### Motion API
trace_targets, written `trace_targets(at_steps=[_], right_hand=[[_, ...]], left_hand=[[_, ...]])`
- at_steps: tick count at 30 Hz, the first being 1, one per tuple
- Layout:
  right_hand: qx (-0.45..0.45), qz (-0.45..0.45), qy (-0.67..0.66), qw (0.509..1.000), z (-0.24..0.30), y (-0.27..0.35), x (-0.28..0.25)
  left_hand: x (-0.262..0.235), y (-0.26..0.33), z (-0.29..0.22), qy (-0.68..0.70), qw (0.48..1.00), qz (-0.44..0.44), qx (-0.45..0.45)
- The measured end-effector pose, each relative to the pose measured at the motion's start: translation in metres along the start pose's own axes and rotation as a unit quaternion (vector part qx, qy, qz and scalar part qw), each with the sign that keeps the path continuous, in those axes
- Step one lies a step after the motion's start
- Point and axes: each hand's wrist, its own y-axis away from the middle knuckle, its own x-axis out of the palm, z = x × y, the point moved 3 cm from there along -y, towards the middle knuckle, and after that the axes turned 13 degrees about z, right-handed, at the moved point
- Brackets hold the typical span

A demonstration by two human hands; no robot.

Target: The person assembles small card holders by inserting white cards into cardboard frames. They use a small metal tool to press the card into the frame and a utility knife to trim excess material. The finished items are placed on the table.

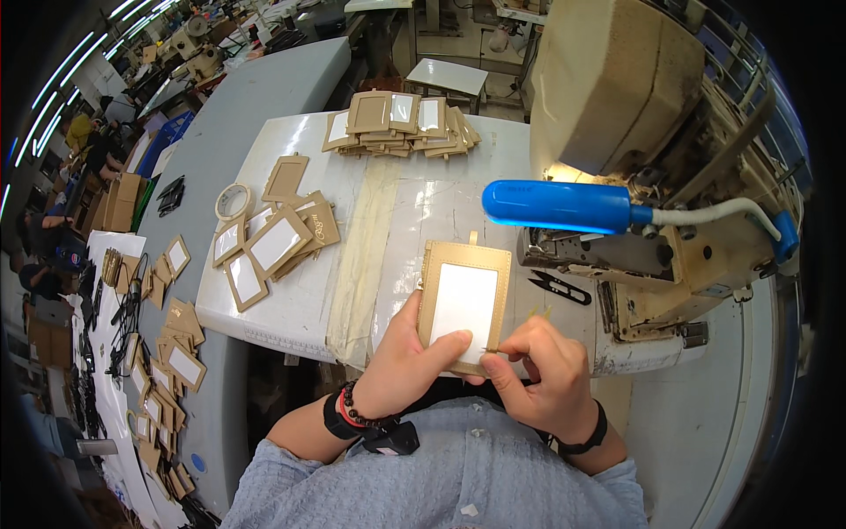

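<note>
A tan card holder (465, 295) with stitched edges, a pale window and a small tab at its top stands tilted up in front of me. My left hand (414, 361) grips its lower left part, thumb lying across the window. At the holder's lower right corner, my right hand (546, 370) is closed in a pinch; what lies between its fingertips is too small to make out. Black thread snips (560, 287) rest on the machine bed, just beyond my right hand.
A sewing machine (652, 247) with a blue lamp (555, 206) stands at the right. Stacked holders (388, 123) sit at the table's far edge. Loose holders (278, 238) and a tape roll (233, 202) lie left. More holders (185, 364) cover the side table.
</note>
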Motion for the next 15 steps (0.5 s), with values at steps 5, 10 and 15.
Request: trace_targets(at_steps=[5, 10, 15], right_hand=[[-0.065, -0.023, 0.039, 0.997, -0.003, 0.0, 0.001], [-0.078, -0.012, 0.049, 0.996, -0.004, 0.001, 0.001], [0.06, 0.041, -0.086, 0.994, -0.007, 0.003, -0.005]], left_hand=[[0.002, 0.001, -0.001, 0.013, 1.0, -0.003, -0.006], [0.001, 0.001, 0.002, 0.021, 1.0, 0.004, -0.012], [-0.009, -0.005, 0.007, 0.056, 0.998, 0.004, -0.014]])
